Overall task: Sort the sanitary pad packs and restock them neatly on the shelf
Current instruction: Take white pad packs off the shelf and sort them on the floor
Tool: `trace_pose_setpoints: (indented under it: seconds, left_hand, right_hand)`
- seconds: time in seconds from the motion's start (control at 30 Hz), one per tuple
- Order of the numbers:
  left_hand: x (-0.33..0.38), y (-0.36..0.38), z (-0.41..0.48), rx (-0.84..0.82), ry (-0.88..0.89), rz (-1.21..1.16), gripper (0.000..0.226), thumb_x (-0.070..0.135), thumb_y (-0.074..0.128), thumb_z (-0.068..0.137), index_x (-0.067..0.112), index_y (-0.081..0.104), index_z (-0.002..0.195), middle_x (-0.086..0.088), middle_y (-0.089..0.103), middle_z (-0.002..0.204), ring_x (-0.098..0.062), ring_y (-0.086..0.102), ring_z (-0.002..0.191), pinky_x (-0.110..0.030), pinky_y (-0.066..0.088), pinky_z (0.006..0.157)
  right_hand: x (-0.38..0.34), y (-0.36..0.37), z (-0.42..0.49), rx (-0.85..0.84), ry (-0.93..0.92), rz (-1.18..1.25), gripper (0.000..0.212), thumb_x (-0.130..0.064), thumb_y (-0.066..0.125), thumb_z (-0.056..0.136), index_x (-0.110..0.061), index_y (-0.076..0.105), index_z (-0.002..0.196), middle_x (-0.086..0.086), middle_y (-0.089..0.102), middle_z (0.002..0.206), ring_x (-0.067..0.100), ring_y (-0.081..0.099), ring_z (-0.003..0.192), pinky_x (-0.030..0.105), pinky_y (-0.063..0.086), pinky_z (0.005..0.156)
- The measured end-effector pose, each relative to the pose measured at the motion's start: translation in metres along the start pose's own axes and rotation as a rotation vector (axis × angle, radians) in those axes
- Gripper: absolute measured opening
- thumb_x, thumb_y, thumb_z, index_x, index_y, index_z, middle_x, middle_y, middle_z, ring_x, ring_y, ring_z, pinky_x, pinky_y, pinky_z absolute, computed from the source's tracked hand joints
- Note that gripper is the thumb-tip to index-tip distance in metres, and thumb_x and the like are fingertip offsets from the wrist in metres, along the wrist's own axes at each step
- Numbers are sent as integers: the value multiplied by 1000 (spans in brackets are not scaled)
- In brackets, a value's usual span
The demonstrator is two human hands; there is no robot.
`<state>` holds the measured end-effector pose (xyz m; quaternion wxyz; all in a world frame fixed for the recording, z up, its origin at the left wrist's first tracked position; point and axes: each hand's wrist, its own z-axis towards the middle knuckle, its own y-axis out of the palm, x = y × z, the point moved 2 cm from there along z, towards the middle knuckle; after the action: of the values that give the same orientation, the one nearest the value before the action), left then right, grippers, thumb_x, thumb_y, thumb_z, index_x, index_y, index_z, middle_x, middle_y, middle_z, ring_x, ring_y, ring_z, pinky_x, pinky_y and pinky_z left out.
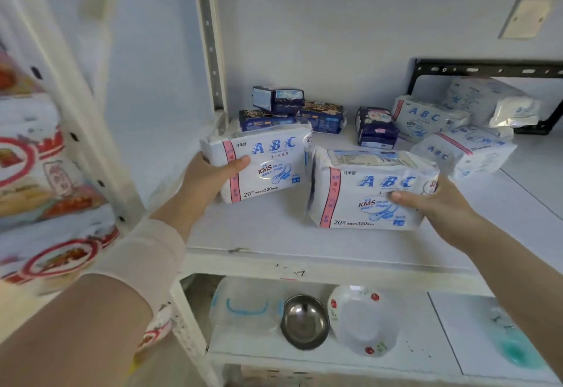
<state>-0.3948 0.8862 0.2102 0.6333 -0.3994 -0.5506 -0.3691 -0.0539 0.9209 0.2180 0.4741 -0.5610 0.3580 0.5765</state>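
My left hand (213, 173) grips the left ABC pack (268, 167) by its end, near the shelf's (274, 237) left edge. My right hand (432, 207) grips the right ABC pack (365, 200) just beside it, nearer the front edge. Dark blue packs (292, 112) sit near the back-left corner, and other white packs (441, 130) lie along the back.

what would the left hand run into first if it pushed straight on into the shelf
Probably the dark blue packs just behind the ABC pack the left hand holds; depth between them is unclear.

Steel bowl (304, 322) between plastic container (243, 304) and floral bowl (365, 325).
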Motion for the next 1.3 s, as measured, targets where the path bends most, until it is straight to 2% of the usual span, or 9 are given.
trace_pose_setpoints:
  seconds: [0.17,0.33,0.53,0.63,0.8,0.9,1.03,1.13,1.3]
  left_hand:
    - [12,-7,-78,15,0,20,21,22,74,77,27,60,92,10,66,88,-2,63,75,-15,50,54]
    - [12,-14,-139,42,-61,79,47,32,76,73,16,59,114,-1,67,102,-16,66,85,-36,57,64]
    - [8,-17,-185,2,-93,22,49,27,76,73,15,56,117,-1,66,107,-9,64,85,-23,51,59]
    - [0,-28,-205,-44,-97,-4,49,24,76,74,14,57,119,2,66,105,-5,64,84,-16,52,57]
    - [-34,-56,-237,-134,-162,3,53,31,80,68,17,60,115,-1,68,110,-15,67,94,-38,55,83]
    - [-58,-69,-258,-153,-198,24,51,26,79,71,12,59,116,0,66,108,-11,65,91,-27,54,76]
    - [-94,-79,-283,-177,-262,29,36,19,75,75,17,58,106,7,63,96,-4,62,82,-14,49,63]
    - [-127,-82,-291,-180,-319,57,39,19,75,75,13,60,110,6,64,100,0,62,80,-11,49,59]
    - [-197,-85,-295,-146,-385,170,34,21,75,75,21,57,104,17,61,86,11,58,66,-7,47,55]
  right_hand:
    - [-7,8,-77,-104,59,-57,71,-12,86,48,-9,58,113,-2,74,87,17,72,80,27,58,63]
    - [0,24,-151,-146,115,-50,104,-39,92,26,-11,55,119,4,73,99,21,70,91,28,56,66]
    - [9,49,-223,-123,198,-88,99,-32,92,40,-27,48,129,-8,69,110,9,66,99,24,54,79]
    - [16,67,-253,-131,246,-84,98,-29,92,42,-17,48,129,-4,72,104,14,69,93,23,55,71]
    - [37,103,-300,-135,340,-86,82,-7,81,58,-19,43,130,-5,72,101,15,70,91,34,57,76]
    - [60,122,-326,-104,400,-140,89,-23,85,54,-30,41,131,-9,68,109,6,66,96,27,54,80]
    - [94,143,-354,-108,470,-196,90,-31,89,56,-26,43,133,-3,68,112,18,67,99,46,55,82]
    - [119,156,-367,-100,509,-85,70,5,77,66,-16,47,126,-3,70,105,15,68,96,26,57,69]
    - [190,164,-374,-103,645,-33,72,7,78,63,-26,49,120,-19,69,97,-3,66,88,14,51,64]
